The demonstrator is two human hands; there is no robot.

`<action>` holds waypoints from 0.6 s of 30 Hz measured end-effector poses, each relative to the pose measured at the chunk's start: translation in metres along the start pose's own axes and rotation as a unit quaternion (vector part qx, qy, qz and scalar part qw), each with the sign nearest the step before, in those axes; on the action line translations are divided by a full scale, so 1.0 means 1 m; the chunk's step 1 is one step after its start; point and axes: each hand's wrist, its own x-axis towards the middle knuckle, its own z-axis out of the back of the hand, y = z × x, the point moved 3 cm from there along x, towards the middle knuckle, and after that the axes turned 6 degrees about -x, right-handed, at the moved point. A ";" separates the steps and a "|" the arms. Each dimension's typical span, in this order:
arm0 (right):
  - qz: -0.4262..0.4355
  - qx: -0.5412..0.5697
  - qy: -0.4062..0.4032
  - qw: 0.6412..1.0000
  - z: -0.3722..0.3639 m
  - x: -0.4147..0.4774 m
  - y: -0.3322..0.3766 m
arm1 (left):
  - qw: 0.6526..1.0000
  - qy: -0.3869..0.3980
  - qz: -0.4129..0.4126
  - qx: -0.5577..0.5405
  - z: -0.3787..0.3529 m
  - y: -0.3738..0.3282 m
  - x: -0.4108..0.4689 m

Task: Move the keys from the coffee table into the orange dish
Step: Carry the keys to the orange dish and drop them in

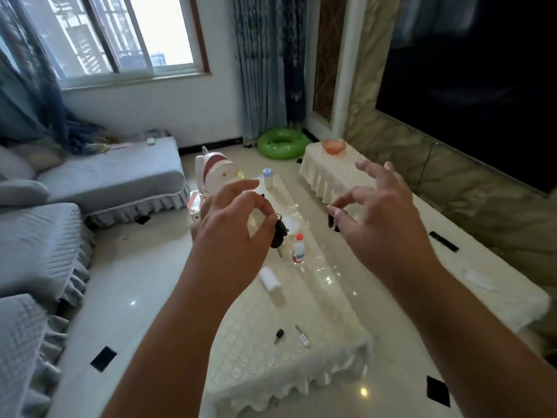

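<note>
Keys: two on coffee table [301,384], black key [279,336], white key [302,336], one dark key bunch [278,233] pinched in left hand [232,233], one dark key [331,220] pinched in right hand [382,224]

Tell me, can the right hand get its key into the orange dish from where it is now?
Probably not yet: the right hand is above the coffee table, and the orange dish sits well beyond on the far cabinet.

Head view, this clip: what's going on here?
A person is gathering keys. The left hand pinches a black key fob and the right hand pinches a small dark key, both raised above the coffee table. Two more keys lie on its near end. The orange dish sits on the far cabinet, with no keys visible inside.
</note>
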 end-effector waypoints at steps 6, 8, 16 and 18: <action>-0.061 -0.032 -0.014 0.998 0.010 -0.048 0.026 | 0.996 0.062 -0.049 -0.036 0.024 0.021 -0.016; -0.078 -0.027 -0.025 0.996 0.009 -0.065 0.035 | 0.994 0.078 -0.064 -0.035 0.029 0.028 -0.023; -0.201 -0.036 -0.082 0.975 0.032 -0.157 0.033 | 0.972 0.193 -0.115 -0.072 0.006 0.012 -0.056; -0.230 -0.053 -0.098 0.967 0.052 -0.179 0.021 | 0.964 0.213 -0.132 -0.092 -0.007 -0.006 -0.064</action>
